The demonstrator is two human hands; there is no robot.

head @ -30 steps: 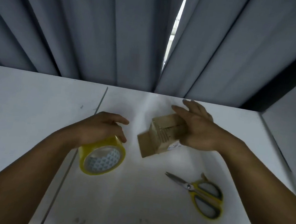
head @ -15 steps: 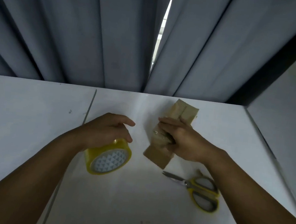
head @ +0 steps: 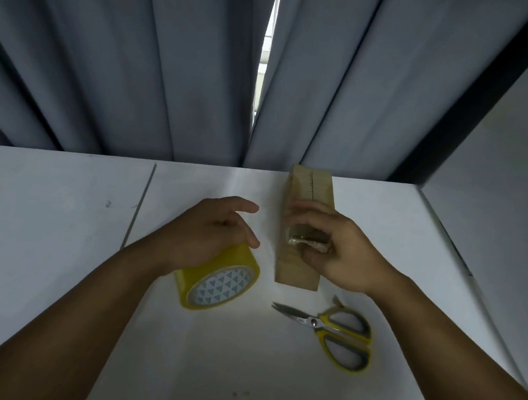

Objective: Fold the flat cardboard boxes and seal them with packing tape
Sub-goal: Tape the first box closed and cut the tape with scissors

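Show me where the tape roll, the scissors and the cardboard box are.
tape roll (head: 220,286), head view, on its patterned core face.
scissors (head: 313,322), head view, on the pivot.
cardboard box (head: 294,273), head view, on its near end.

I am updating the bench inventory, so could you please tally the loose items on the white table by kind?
Yellow roll of packing tape: 1
Brown cardboard box: 1
Pair of yellow-handled metal scissors: 1
Total: 3
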